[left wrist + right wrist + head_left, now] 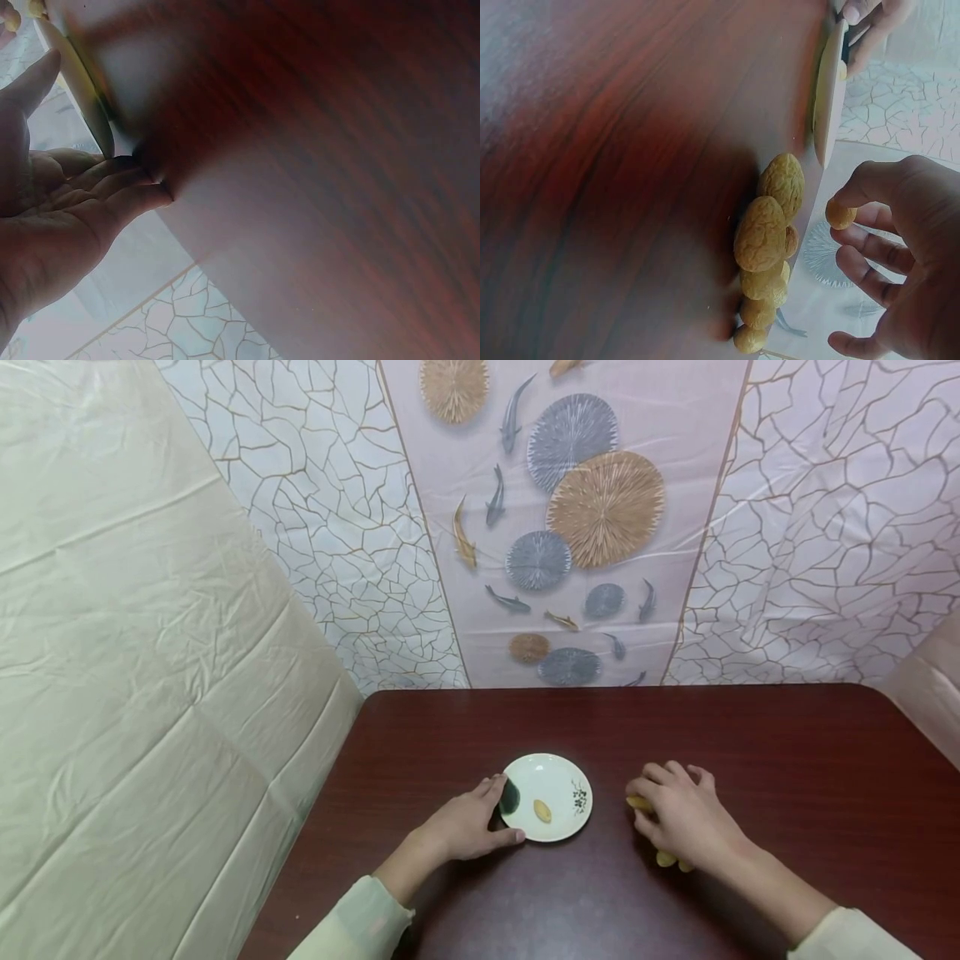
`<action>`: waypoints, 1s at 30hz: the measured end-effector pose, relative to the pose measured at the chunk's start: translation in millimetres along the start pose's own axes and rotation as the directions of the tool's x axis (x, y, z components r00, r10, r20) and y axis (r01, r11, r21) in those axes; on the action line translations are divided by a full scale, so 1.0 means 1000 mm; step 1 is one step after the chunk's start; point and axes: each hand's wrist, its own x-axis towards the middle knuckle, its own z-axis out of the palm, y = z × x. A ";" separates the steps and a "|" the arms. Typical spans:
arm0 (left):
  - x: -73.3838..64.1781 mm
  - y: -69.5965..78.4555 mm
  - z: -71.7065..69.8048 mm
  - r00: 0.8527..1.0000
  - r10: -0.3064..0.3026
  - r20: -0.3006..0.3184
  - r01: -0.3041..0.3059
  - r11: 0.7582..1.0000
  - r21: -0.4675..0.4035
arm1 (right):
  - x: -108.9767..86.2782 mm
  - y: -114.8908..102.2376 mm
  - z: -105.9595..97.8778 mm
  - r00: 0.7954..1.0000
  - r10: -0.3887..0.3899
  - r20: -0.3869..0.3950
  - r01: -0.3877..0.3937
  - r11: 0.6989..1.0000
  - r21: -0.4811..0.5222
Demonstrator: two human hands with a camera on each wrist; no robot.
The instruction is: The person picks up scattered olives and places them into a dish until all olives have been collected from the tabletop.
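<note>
A small white plate [558,789] with a dark green patch and a sprig pattern lies on the table. One wrinkled yellow oval nut [542,811] lies on it. My left hand [472,827] holds the plate's left rim, the thumb at its near edge and the fingers along its side. To the right of the plate, my right hand [686,817] pinches another yellow nut [841,214] between thumb and forefinger. Several more such nuts [760,234] lie bunched on the table beside that hand, mostly hidden beneath it in the head view.
The dark red-brown table [450,727] has its far edge against a patterned cloth backdrop [352,527]. A pale cloth [150,693] hangs along the left side.
</note>
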 end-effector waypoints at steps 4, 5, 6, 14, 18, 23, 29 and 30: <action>0.000 0.001 -0.002 1.000 0.002 0.001 -0.002 1.000 -0.007 | 0.003 -0.003 0.001 1.000 -0.004 0.010 0.004 1.000 -0.005; 0.000 0.001 -0.003 1.000 0.003 0.001 -0.003 1.000 -0.008 | 0.003 -0.003 0.001 1.000 -0.005 0.014 0.005 1.000 -0.004; 0.000 0.001 -0.003 1.000 0.005 0.000 -0.005 1.000 -0.008 | 0.004 -0.004 0.001 1.000 -0.007 0.017 0.007 1.000 -0.001; 0.000 0.001 -0.004 1.000 0.002 0.000 -0.002 1.000 -0.013 | 0.011 -0.010 0.005 0.998 -0.069 0.001 0.069 0.998 0.008; -0.001 0.000 -0.003 1.000 0.001 0.001 -0.001 1.000 -0.011 | 0.013 -0.013 0.007 0.995 -0.101 -0.002 0.101 0.995 0.022; -0.001 0.000 -0.003 1.000 0.003 0.001 -0.003 1.000 -0.010 | 0.014 -0.017 0.010 0.992 -0.128 -0.010 0.129 0.991 0.039; -0.001 0.000 -0.002 1.000 0.004 -0.002 -0.004 1.000 -0.007 | 0.015 -0.021 0.014 0.985 -0.169 -0.024 0.170 0.985 0.042; -0.001 0.000 -0.002 1.000 0.006 -0.002 -0.006 1.000 -0.006 | 0.015 -0.022 0.015 0.984 -0.176 -0.027 0.177 0.983 0.040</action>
